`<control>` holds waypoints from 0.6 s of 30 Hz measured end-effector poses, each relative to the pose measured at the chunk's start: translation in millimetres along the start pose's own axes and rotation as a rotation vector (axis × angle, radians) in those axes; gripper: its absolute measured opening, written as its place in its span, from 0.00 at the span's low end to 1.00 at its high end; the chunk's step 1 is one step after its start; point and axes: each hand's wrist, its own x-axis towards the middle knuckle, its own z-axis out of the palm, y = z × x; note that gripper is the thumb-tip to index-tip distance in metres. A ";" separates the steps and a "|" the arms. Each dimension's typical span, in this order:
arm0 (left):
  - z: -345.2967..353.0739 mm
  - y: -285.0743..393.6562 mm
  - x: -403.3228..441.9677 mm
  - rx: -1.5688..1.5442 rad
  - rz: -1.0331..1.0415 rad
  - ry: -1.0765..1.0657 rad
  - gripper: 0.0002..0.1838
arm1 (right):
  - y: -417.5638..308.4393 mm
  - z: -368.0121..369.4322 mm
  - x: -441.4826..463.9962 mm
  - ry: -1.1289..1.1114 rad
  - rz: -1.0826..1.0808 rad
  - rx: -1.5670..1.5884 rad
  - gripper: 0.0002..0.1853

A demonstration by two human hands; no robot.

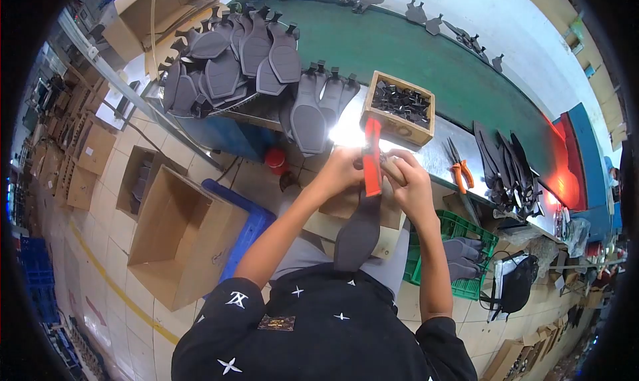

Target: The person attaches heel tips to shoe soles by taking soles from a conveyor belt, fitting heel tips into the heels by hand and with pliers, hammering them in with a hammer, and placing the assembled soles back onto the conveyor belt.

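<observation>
Black shirt (326, 341), dark sole (357, 238) lapward of left grip (343, 171) and right grip (413, 186)

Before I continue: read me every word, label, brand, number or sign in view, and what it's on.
Nothing can be read with certainty.
Patch on the black shirt: too small to read.
White emblem on the shirt sleeve: can't tell if it's letters.
Mark on the open cardboard box: too faint.
Orange piece and dark sole: no text I can make out.
</observation>
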 end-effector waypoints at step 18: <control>5.1 -8.7 1.6 -0.130 -0.004 -0.030 0.14 | -62.5 -25.1 -68.0 0.076 0.198 -0.009 0.21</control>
